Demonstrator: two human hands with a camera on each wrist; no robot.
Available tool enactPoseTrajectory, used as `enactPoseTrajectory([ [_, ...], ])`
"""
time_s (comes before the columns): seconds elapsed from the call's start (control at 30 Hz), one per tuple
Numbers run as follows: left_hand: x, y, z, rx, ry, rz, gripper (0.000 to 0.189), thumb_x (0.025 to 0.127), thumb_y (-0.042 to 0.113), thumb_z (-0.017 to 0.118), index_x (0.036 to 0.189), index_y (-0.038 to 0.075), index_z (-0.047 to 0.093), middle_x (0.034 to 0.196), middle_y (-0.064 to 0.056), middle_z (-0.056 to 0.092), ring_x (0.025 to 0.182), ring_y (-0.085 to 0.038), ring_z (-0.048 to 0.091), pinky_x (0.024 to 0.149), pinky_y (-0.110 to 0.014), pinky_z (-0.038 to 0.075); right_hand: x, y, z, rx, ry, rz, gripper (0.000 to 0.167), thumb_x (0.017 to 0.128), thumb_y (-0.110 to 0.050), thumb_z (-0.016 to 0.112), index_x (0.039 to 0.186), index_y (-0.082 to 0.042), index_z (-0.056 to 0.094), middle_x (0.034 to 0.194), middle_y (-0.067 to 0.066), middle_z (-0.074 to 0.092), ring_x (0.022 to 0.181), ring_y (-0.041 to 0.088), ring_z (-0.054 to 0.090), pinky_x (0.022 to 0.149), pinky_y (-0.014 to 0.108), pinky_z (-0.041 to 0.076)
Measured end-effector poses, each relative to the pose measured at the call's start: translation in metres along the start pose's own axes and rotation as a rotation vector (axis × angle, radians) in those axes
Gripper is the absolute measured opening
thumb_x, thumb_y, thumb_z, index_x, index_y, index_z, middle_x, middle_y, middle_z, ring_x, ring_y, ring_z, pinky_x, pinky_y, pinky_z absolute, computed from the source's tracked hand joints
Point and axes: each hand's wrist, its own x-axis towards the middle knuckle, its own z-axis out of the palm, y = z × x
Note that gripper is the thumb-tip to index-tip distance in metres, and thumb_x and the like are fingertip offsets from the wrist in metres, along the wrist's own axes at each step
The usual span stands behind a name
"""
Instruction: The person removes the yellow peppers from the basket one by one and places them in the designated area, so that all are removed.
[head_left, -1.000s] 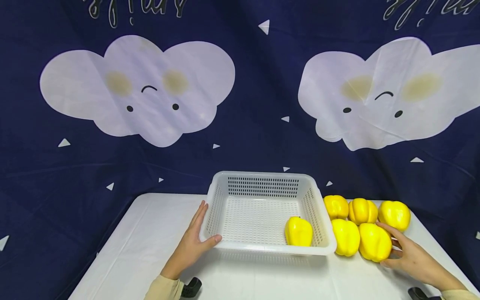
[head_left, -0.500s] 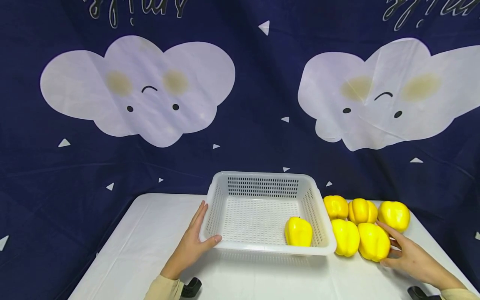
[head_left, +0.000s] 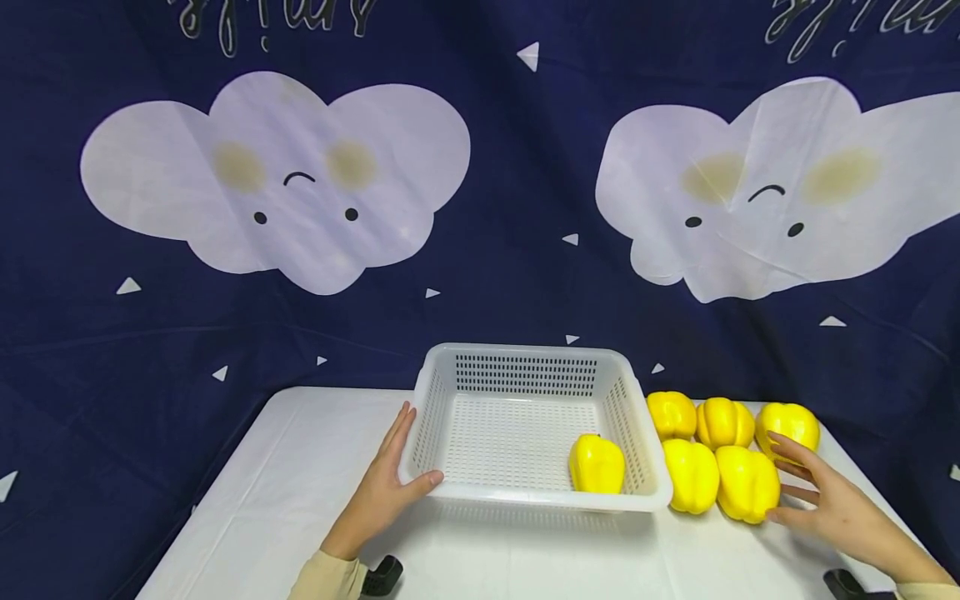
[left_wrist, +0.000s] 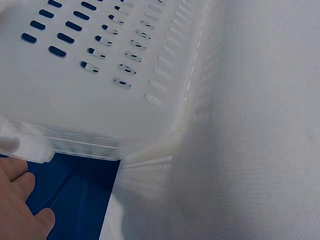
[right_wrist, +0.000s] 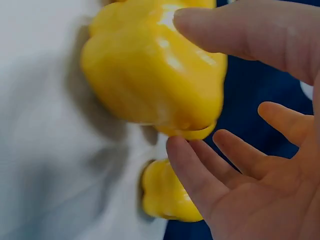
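Note:
In the head view my left hand [head_left: 387, 485] rests at the left front corner of a white perforated plastic basket [head_left: 536, 500]. Its fingers lie fairly straight along the side, with the thumb over the front rim. A yellow bell pepper [head_left: 597, 463] sits inside the basket, front right. My right hand [head_left: 832, 504] is spread beside the front right yellow bell pepper [head_left: 748, 485] on the table. In the right wrist view that pepper [right_wrist: 150, 70] stands between the thumb and the parted fingers. The thumb tip overlaps it; whether it touches I cannot tell.
Several other yellow bell peppers [head_left: 690, 475] stand close together, right of the basket. The back right one [head_left: 789, 423] is near the table edge. A white cloth covers the table [head_left: 300, 467]. Behind hangs a dark blue curtain [head_left: 525, 217] with white clouds.
My right hand has drawn slightly right, away from the front right pepper, and its fingers have spread wider. The peppers have barely shifted. My left hand and the basket stay as they were.

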Motion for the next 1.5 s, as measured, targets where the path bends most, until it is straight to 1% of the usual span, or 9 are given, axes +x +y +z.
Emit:
enactPoseTrajectory([
  [0.1, 0.000, 0.000, 0.000, -0.002, 0.001, -0.002, 0.100, 0.086, 0.038, 0.078, 0.160, 0.005, 0.019, 0.169, -0.009, 0.008, 0.151, -0.041, 0.012, 0.113, -0.071, 0.016, 0.000, -0.006, -0.002, -0.002, 0.064, -0.053, 0.104, 0.070, -0.007, 0.089, 0.151, 0.008, 0.025, 0.143, 0.033, 0.037, 0.104, -0.028, 0.031, 0.076, 0.015, 0.054],
  [0.2, 0.000, 0.001, 0.000, -0.002, 0.001, -0.002, 0.100, 0.086, 0.038, 0.078, 0.160, 0.004, 0.019, 0.169, -0.009, 0.008, 0.151, -0.041, 0.012, 0.113, -0.071, 0.016, 0.000, -0.013, -0.003, 0.004, 0.113, -0.109, 0.103, 0.070, -0.004, 0.090, 0.151, 0.007, 0.028, 0.146, 0.002, 0.041, 0.107, -0.029, 0.032, 0.077, 0.008, 0.050],
  [0.27, 0.000, 0.001, 0.000, -0.002, 0.000, -0.001, 0.100, 0.086, 0.038, 0.078, 0.160, 0.004, 0.019, 0.169, -0.009, 0.008, 0.151, -0.041, 0.012, 0.113, -0.071, 0.016, 0.001, -0.018, -0.003, 0.008, 0.140, -0.140, 0.102, 0.069, -0.003, 0.090, 0.151, 0.006, 0.030, 0.140, -0.019, 0.037, 0.109, -0.028, 0.033, 0.078, 0.005, 0.047],
  [0.33, 0.000, 0.000, 0.000, -0.002, 0.001, -0.002, 0.100, 0.086, 0.038, 0.078, 0.160, 0.004, 0.019, 0.169, -0.009, 0.008, 0.151, -0.041, 0.012, 0.113, -0.071, 0.016, 0.001, -0.024, -0.004, 0.003, 0.158, -0.152, 0.101, 0.069, -0.004, 0.090, 0.152, 0.003, 0.032, 0.136, -0.026, 0.036, 0.111, -0.027, 0.035, 0.080, 0.002, 0.044],
  [0.4, 0.000, 0.000, 0.000, -0.001, 0.001, -0.002, 0.100, 0.086, 0.038, 0.078, 0.160, 0.006, 0.020, 0.169, -0.009, 0.008, 0.151, -0.041, 0.012, 0.113, -0.071, 0.016, 0.002, -0.032, -0.004, -0.002, 0.162, -0.152, 0.101, 0.070, -0.006, 0.090, 0.152, 0.003, 0.033, 0.141, -0.012, 0.043, 0.111, -0.026, 0.035, 0.081, 0.000, 0.042],
  [0.5, 0.000, 0.000, 0.000, -0.002, 0.001, -0.003, 0.100, 0.086, 0.038, 0.078, 0.161, 0.007, 0.020, 0.169, -0.008, 0.008, 0.151, -0.040, 0.012, 0.113, -0.071, 0.016, 0.003, -0.044, -0.004, -0.017, 0.155, -0.125, 0.101, 0.071, -0.010, 0.091, 0.153, 0.001, 0.032, 0.142, 0.020, 0.046, 0.109, -0.027, 0.033, 0.080, 0.000, 0.042],
  [0.57, 0.000, 0.000, 0.000, -0.001, 0.001, -0.002, 0.100, 0.086, 0.037, 0.078, 0.161, 0.008, 0.020, 0.169, -0.008, 0.009, 0.151, -0.040, 0.013, 0.113, -0.071, 0.016, 0.004, -0.053, -0.003, -0.025, 0.147, -0.110, 0.102, 0.072, -0.011, 0.091, 0.153, 0.001, 0.031, 0.140, 0.029, 0.045, 0.106, -0.028, 0.031, 0.078, 0.001, 0.044],
  [1.0, 0.000, 0.001, 0.000, 0.000, 0.006, 0.008, 0.099, 0.086, 0.034, 0.078, 0.160, 0.006, 0.020, 0.168, -0.010, 0.009, 0.151, -0.042, 0.013, 0.112, -0.072, 0.017, 0.016, -0.097, 0.004, 0.008, 0.140, -0.166, 0.093, 0.077, -0.009, 0.088, 0.153, -0.006, 0.034, 0.148, 0.024, 0.041, 0.112, -0.023, 0.035, 0.081, 0.006, 0.047],
  [1.5, -0.001, 0.000, 0.000, -0.010, 0.006, 0.010, 0.099, 0.087, 0.036, 0.078, 0.161, 0.008, 0.020, 0.168, -0.008, 0.009, 0.152, -0.040, 0.012, 0.113, -0.071, 0.016, 0.026, -0.132, 0.022, 0.056, 0.131, -0.225, 0.086, 0.079, -0.014, 0.087, 0.151, -0.010, 0.040, 0.147, 0.014, 0.046, 0.114, -0.015, 0.045, 0.087, 0.009, 0.048],
])
